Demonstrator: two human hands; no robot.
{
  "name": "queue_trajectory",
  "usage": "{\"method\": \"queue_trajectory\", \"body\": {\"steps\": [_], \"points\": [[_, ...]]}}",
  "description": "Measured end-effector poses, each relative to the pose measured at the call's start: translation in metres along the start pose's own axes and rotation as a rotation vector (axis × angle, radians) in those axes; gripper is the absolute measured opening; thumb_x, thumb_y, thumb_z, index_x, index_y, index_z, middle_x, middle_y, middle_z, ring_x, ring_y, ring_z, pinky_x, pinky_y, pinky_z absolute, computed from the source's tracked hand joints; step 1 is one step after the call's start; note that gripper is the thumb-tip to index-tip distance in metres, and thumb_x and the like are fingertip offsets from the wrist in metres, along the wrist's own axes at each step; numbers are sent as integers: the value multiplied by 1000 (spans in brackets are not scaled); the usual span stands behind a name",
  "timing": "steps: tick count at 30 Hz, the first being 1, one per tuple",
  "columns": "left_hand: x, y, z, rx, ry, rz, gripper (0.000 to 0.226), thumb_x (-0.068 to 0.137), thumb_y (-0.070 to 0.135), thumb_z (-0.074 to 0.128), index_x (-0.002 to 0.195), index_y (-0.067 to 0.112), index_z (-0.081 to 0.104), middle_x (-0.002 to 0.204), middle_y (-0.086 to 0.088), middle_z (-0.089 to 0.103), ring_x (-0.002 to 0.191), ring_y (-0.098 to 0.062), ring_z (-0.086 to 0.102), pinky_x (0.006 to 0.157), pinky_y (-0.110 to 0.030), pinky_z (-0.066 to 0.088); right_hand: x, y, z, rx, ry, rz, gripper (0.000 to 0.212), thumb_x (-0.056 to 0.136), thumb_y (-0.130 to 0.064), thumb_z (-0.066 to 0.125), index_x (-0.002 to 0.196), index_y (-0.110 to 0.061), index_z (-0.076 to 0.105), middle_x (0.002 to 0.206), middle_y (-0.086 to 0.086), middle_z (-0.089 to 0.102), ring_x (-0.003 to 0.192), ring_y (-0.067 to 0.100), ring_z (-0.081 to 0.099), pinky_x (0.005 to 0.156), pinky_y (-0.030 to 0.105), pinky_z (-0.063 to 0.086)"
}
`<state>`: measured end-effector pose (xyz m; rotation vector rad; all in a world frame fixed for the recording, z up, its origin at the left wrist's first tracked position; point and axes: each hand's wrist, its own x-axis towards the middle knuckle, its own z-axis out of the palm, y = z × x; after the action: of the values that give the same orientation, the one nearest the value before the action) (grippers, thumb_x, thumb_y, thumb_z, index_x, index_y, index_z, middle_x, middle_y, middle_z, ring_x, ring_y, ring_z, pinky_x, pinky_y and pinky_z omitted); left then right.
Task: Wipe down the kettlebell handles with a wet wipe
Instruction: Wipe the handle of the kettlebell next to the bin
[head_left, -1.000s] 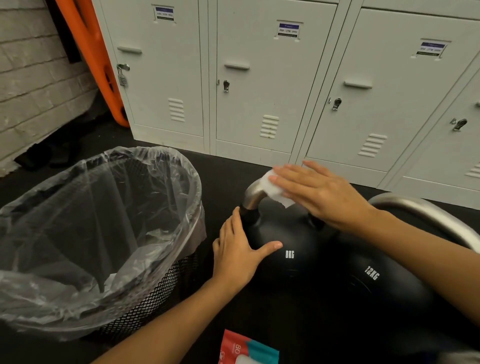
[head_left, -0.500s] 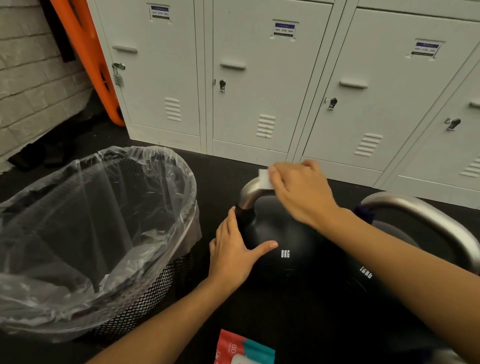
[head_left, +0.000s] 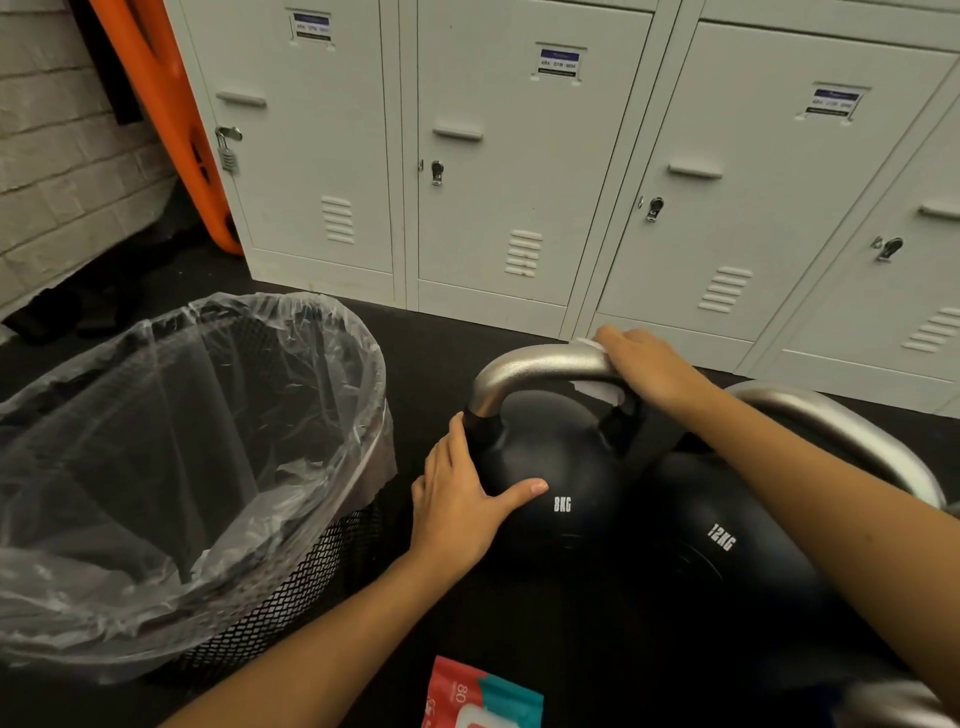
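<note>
A black 8KG kettlebell (head_left: 550, 467) stands on the dark floor in the middle. Its silver handle (head_left: 524, 366) arches over the top. My right hand (head_left: 649, 366) is wrapped round the right end of that handle with a white wet wipe (head_left: 597, 392) under the fingers; bits of the wipe show above and below the hand. My left hand (head_left: 462, 493) rests flat against the left side of the ball, thumb spread across its front. A black 12KG kettlebell (head_left: 727, 561) with a silver handle (head_left: 841, 431) stands just to the right, partly hidden by my right forearm.
A mesh waste bin (head_left: 291, 587) lined with a clear bag stands close on the left. A red and teal wipes pack (head_left: 478, 696) lies at the bottom edge. White lockers (head_left: 509, 182) line the back, an orange board (head_left: 166, 119) leans at the left.
My right hand has slid the wipe along the 8KG handle from its left bend to its right end. The left hand has stayed on the ball.
</note>
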<state>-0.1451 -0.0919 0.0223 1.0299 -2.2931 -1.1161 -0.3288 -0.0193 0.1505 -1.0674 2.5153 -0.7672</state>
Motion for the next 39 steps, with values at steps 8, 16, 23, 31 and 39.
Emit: {"method": "queue_trajectory", "body": {"steps": [8,16,23,31,39], "points": [[0,2,-1,29,-1,3,116,67,73,65,153,25,2,157,1,23,145,-18,17,117,-47,19,-20,14,26,770,228,447,34,104,-37,33,104,-12,57,82,6,52,73,16,44,64,29,32],[1,0,0,27,-6,1,116,66,74,65,152,27,2,156,0,24,145,-18,17,116,-48,20,-22,9,51,1052,395,624,31,105,-40,27,122,-24,48,90,2,50,85,17,47,86,31,41],[1,1,-1,31,-16,-4,117,68,72,66,153,25,1,157,0,22,146,-19,15,117,-48,17,-18,6,35,745,347,428,30,102,-33,32,107,-14,55,94,9,50,73,15,41,62,28,32],[-1,5,-3,35,-29,-15,116,68,72,65,153,24,1,158,-1,22,146,-19,16,117,-49,18,-30,9,31,1045,279,636,25,106,-31,30,108,-14,49,90,3,53,80,16,45,86,28,34],[-1,5,-5,34,-33,-23,119,68,71,66,153,22,-1,158,-1,19,146,-18,14,117,-46,15,-20,-12,24,127,299,71,38,103,-25,32,68,-18,44,69,4,46,64,19,41,61,34,32]]}}
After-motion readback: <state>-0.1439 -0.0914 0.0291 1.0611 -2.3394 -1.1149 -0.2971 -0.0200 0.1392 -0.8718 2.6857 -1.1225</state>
